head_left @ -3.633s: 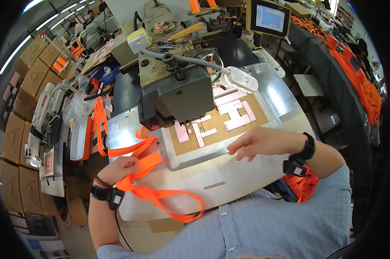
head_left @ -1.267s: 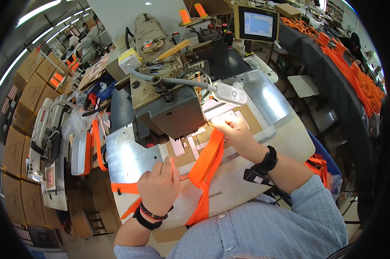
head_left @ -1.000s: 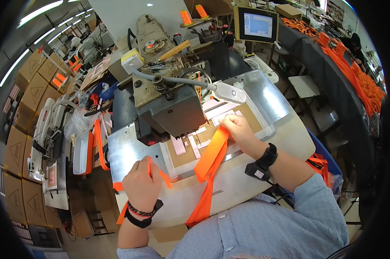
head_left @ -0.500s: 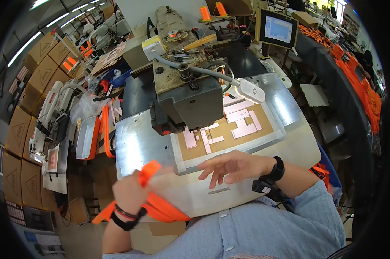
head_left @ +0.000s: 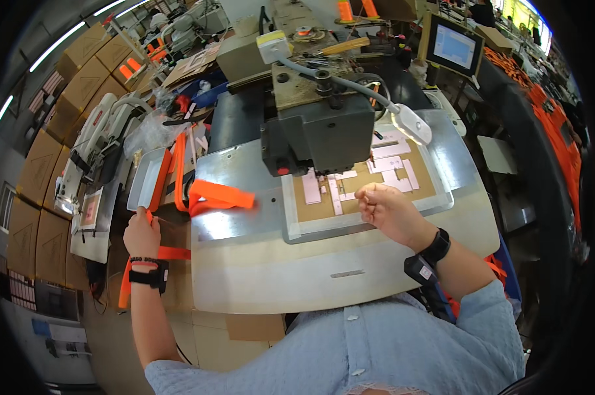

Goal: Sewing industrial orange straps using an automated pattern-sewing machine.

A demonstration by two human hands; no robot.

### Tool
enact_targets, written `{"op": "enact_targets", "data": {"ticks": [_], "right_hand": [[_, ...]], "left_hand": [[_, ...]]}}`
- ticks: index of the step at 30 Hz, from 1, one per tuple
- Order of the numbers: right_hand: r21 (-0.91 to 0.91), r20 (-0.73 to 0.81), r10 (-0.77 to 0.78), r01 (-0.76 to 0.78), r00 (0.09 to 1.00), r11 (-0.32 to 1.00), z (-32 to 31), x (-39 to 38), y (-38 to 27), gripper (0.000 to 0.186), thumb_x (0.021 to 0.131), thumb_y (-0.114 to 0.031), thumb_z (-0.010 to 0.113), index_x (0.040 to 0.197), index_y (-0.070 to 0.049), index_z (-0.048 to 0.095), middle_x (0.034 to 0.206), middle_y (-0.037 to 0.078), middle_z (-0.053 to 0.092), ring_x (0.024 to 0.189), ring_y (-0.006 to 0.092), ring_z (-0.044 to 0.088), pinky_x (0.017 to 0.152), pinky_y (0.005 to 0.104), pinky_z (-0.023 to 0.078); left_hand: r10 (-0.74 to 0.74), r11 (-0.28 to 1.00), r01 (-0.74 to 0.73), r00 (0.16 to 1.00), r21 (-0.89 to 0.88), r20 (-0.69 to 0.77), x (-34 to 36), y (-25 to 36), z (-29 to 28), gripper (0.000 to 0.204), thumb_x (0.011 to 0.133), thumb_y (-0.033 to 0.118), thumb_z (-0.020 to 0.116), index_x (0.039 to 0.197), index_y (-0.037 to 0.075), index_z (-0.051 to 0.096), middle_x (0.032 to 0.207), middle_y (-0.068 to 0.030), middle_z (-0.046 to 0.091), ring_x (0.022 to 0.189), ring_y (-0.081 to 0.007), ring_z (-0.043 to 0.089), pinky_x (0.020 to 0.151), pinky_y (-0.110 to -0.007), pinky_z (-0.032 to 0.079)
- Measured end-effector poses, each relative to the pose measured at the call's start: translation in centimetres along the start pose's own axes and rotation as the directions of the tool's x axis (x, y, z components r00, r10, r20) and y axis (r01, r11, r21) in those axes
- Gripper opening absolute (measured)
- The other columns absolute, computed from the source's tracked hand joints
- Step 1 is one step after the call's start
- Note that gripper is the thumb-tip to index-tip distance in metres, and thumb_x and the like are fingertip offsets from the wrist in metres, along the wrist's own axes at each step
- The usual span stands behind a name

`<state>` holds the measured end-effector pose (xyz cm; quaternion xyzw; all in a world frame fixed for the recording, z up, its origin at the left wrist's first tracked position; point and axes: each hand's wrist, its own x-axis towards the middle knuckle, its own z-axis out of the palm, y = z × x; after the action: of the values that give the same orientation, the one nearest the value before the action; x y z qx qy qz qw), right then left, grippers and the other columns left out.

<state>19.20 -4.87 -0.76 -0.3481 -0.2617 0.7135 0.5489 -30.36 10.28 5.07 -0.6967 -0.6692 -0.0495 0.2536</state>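
The orange strap (head_left: 221, 195) could slide off the counter (head_left: 291, 276). Only its folded end lies on the metal plate, at about nine o'clock from the sewing machine (head_left: 317, 128), while the rest runs over the left edge and hangs down past the wrist. The weight of that hanging length would likely drag the folded end off if the grip at the edge gives. The strap could also catch on the rim of the white tray (head_left: 146, 181) just beside it, since it passes right along that rim.

A second risk sits with the right hand (head_left: 386, 210): it hovers over the brown template (head_left: 366, 191) at roughly five o'clock from the machine head, near the needle area. A hand that close would be in harm's way if the machine ran.

The left hand (head_left: 141, 234) is closed, at the left edge of the counter below the tray, and seems to pinch the strap where it drops over the side; the exact contact is hard to make out. The right hand is loosely curled into a near fist, fingers tucked in. I cannot tell whether it holds anything small; nothing shows between the fingers. It rests on or just above the frame edge of the template, well apart from the strap.
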Motion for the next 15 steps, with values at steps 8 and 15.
{"op": "enact_targets", "data": {"ticks": [8,15], "right_hand": [[-0.302,0.479,0.005,0.16,0.878,0.94,3.5,-2.0,-1.2,0.023,0.099,-0.015,0.064,0.118,-0.001,0.066,0.109,0.008,0.068,0.094,0.0115,0.062,0.088,0.0278,0.052],[-0.499,0.377,-0.096,0.289,0.921,0.817,10.1,-4.5,-3.6,0.022,0.096,-0.016,0.07,0.112,-0.002,0.069,0.101,0.004,0.07,0.088,0.0076,0.061,0.077,0.0251,0.05]], "left_hand": [[0.468,0.303,0.15,0.837,-0.941,0.284,-6.7,7.7,-18.8,0.046,0.094,0.019,0.069,0.133,0.001,0.053,0.089,-0.0017,0.06,0.081,-0.0089,0.056,0.075,-0.026,0.047],[0.648,-0.022,-0.051,0.76,-0.998,-0.053,-10.4,18.6,-18.5,0.084,0.09,0.011,0.067,0.157,0.002,0.016,0.099,-0.009,0.055,0.093,-0.0153,0.058,0.083,-0.029,0.048]]}}
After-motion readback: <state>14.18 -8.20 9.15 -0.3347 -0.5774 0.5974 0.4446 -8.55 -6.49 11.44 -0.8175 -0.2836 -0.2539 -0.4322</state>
